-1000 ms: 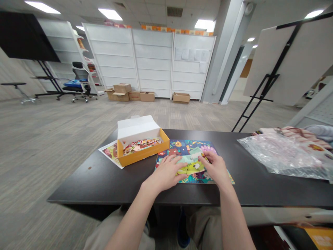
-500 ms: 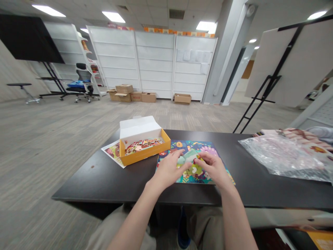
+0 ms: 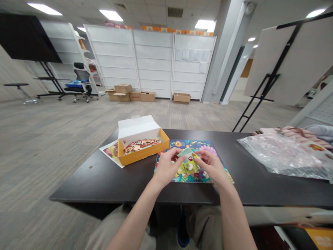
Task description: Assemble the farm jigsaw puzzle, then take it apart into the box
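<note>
In the head view a small green illustrated card (image 3: 187,166) is held up between my two hands. My left hand (image 3: 166,167) pinches its left edge, thumb in front and fingers behind. My right hand (image 3: 211,168) grips the right side in the same way. Whether it is one card or several stacked ones, I cannot tell. Below lies a colourful picture sheet (image 3: 189,143) on the black table (image 3: 104,184), partly covered by my hands. To the left stands an orange box (image 3: 143,154) with its white lid raised. Inside are several printed cardboard pieces (image 3: 142,143).
Another printed sheet (image 3: 111,151) lies partly under the box's left side. At the table's right are crumpled clear plastic (image 3: 283,152) and folded cloth (image 3: 293,132). Beyond the table stand an easel-like stand (image 3: 267,80), cardboard boxes (image 3: 122,93) and an office chair (image 3: 82,81).
My fingers have closed in on the green card, which is now lifted and tilted towards me, its green face plainer. My left hand has curled from a flatter pose. The view has shifted slightly.
</note>
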A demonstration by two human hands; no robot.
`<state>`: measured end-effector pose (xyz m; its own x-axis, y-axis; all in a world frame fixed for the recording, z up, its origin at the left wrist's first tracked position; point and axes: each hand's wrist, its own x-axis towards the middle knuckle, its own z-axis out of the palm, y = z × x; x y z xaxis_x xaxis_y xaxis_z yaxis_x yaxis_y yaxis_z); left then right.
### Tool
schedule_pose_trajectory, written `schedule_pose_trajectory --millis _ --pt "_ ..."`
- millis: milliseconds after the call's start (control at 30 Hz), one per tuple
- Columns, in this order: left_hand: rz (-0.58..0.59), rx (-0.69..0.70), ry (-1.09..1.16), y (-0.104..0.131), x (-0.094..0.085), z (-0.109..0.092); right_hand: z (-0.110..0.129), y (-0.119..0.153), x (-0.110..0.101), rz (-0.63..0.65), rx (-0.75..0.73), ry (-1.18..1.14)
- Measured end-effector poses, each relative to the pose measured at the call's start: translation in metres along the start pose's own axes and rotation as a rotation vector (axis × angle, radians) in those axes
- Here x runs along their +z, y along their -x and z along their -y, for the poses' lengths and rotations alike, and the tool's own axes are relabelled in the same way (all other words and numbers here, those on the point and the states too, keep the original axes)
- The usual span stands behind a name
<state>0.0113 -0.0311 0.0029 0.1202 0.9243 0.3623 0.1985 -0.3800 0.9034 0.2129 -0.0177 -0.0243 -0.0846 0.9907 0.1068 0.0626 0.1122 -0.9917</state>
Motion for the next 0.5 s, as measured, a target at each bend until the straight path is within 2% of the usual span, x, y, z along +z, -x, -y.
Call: schedule_pose_trajectory --millis 133,233,400,500 --pt "0.099 -0.081 0.161 0.001 -0.002 0.001 -0.002 -0.003 -0.002 -0.097 -0.011 0.000" --pt "0.159 -0.155 0.167 0.003 0.001 0.005 0.005 -0.001 0.003 -0.117 -0.034 -0.054" --pt "0.090 -0.148 0.111 0.001 0.004 0.008 0.016 0.006 0.012 -0.037 -0.050 -0.087" --pt "0.052 -0.140 0.059 -0.001 -0.002 0.009 0.016 0.007 0.013 0.009 -0.074 -0.034"
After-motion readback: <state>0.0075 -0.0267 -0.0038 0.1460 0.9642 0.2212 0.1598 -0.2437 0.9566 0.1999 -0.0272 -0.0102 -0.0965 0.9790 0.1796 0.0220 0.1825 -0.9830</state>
